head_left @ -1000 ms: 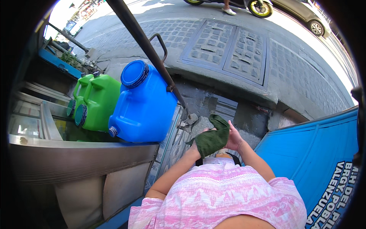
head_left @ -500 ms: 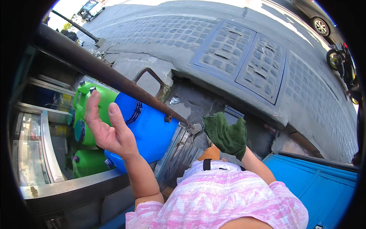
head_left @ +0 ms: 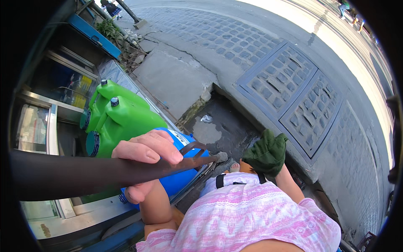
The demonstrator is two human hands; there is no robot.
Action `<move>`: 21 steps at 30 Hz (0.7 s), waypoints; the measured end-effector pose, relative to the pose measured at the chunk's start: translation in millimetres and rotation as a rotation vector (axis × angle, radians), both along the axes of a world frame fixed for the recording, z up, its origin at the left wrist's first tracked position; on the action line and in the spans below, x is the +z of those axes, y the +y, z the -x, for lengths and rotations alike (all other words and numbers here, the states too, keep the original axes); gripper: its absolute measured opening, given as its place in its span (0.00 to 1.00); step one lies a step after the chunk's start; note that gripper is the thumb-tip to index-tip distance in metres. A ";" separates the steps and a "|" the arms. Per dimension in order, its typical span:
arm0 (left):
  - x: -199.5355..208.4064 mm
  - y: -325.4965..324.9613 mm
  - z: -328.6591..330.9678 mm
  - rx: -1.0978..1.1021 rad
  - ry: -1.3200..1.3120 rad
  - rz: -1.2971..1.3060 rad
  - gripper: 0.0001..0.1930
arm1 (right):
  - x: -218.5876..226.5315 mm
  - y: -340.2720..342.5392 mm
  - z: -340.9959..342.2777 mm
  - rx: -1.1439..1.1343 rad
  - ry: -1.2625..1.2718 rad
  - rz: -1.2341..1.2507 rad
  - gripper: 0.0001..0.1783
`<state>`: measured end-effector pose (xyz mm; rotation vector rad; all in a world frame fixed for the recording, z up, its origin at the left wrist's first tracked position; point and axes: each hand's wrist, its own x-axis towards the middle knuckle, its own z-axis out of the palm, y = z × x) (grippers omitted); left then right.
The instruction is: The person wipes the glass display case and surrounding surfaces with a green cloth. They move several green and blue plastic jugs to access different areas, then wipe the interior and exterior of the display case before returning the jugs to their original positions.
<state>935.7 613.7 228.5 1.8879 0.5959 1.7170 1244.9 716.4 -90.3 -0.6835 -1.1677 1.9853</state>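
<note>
A: Nearest to us is our pink patterned shirt, low in the view. Just above it on the left, our left hand is on the dark rusty bar.

B: Yes, our fingers are curled over the top of the bar and the thumb comes up under it, so the hand is closed around the bar. The bar runs from the left edge across to its tip, near our foot.

A: And our right hand?

B: It sits to the right of the bar's tip, well apart from it, bunched up in a dark green cloth or glove. We cannot tell how those fingers stand; the green fabric covers them.

A: Directly behind the bar, touching or nearly touching it, is the blue water jug, with a dark handle arching just above the bar.

B: Beyond the bar, up and to the left, stand two green jugs with blue caps, side by side, pressed against the blue one. They all rest on a metal-framed cart with glass panels.

A: Farther out past the bar's tip is a wet gutter, then the concrete slab.

B: Farthest from the bar lie the two patterned drain covers in the paved sidewalk.
</note>
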 end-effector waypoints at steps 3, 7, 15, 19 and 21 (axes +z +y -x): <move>3.3 -4.8 6.8 0.014 0.053 0.059 0.23 | 7.3 41.0 34.1 0.096 0.429 0.478 0.14; 5.4 -19.8 4.0 0.247 0.075 0.120 0.19 | 26.5 96.6 92.7 0.250 -0.221 -0.288 0.13; 2.0 -33.6 -25.5 0.724 -0.031 0.167 0.20 | 39.7 182.7 243.3 0.747 -0.277 -1.324 0.11; -2.0 -33.0 -43.7 0.918 -0.166 0.178 0.23 | 40.1 229.3 291.0 0.904 -0.029 -1.282 0.12; -4.6 -25.0 -54.4 1.130 -0.230 0.137 0.26 | 32.9 240.0 313.3 1.006 0.120 -0.687 0.17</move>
